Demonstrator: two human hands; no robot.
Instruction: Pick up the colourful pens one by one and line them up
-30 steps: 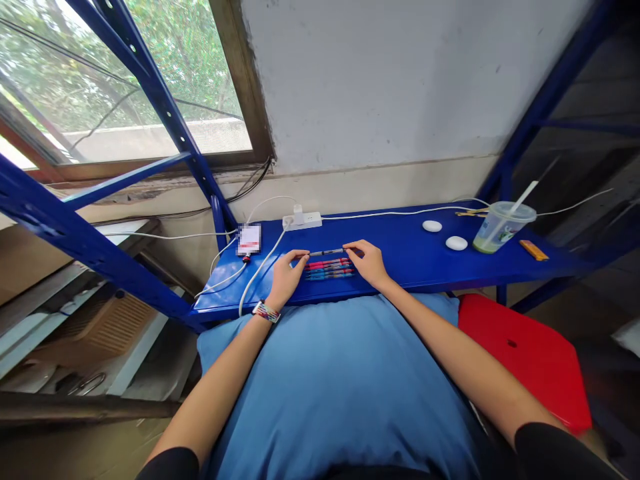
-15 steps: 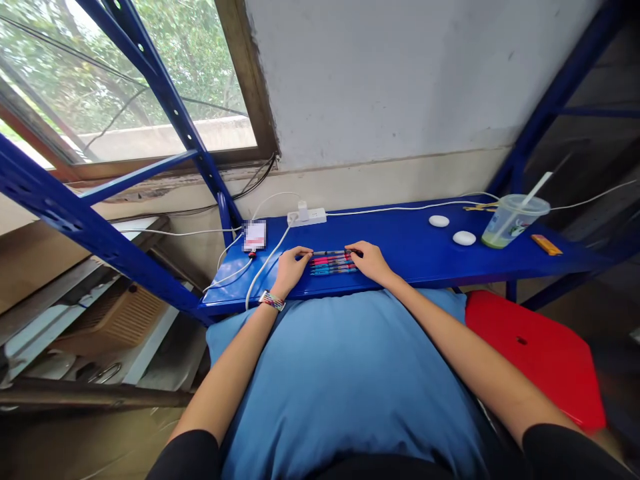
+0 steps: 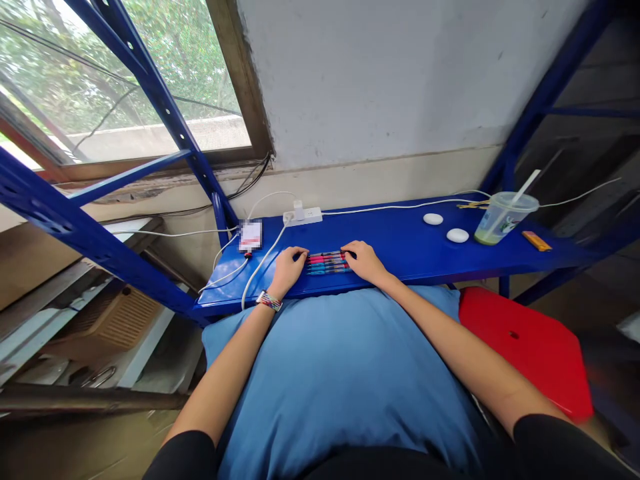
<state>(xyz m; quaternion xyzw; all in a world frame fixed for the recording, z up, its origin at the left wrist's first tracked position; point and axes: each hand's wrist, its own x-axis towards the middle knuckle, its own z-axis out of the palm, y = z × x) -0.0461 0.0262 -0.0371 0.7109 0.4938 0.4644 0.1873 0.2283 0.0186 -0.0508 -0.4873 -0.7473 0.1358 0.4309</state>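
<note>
Near the centre of the frame, the dark pen (image 3: 326, 253), a second ago apart from the coloured pens (image 3: 327, 265), now lies against their upper edge; left hand (image 3: 289, 268) and right hand (image 3: 366, 262) sit closer to that row.

Left hand (image 3: 289, 271) curled; right hand (image 3: 365, 261) likewise

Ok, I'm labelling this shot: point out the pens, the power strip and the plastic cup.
Pens (image 3: 329, 262), head view: middle of the row.
Power strip (image 3: 311, 215), head view: socket face.
Plastic cup (image 3: 501, 220), head view: side wall.
</note>
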